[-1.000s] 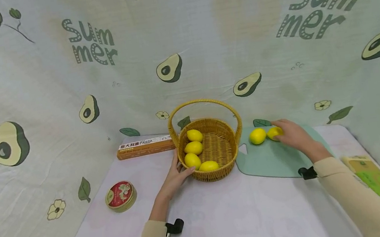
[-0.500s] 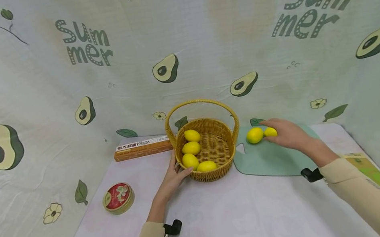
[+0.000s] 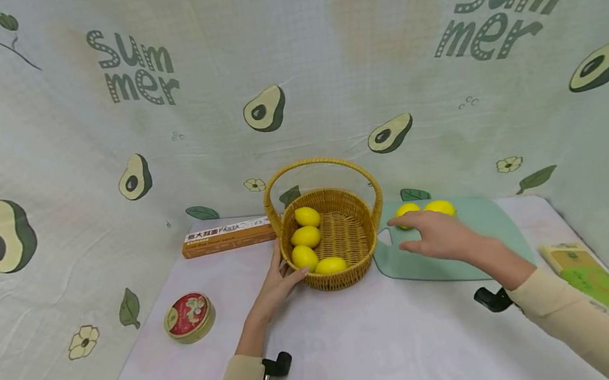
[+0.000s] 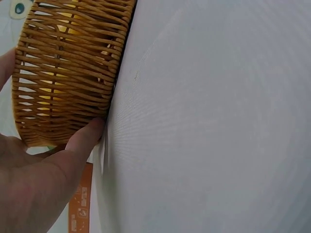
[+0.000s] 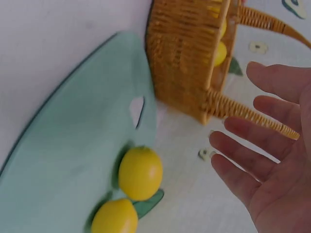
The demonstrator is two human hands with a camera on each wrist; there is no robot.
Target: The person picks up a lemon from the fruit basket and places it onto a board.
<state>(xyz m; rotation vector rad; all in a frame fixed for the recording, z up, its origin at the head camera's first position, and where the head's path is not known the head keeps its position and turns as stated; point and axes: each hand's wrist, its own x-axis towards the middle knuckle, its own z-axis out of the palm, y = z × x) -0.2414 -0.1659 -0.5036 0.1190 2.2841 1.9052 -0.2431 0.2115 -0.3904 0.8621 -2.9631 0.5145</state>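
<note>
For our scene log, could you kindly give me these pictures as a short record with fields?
Wicker basket: upright, four lemons inside
Green board: right of the basket, two lemons on it
Left hand: holds the basket's side
Right hand: empty, fingers extended, apart from the lemons
Round tin: left of the left hand
Pasta box: left of the basket
Packet: right of the board

Left hand (image 3: 275,287) holding basket (image 3: 344,233), lemons (image 3: 306,237) inside

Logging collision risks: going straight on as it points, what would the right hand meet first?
The right hand would likely meet the basket near its handle's foot, though depth is unclear.
</note>
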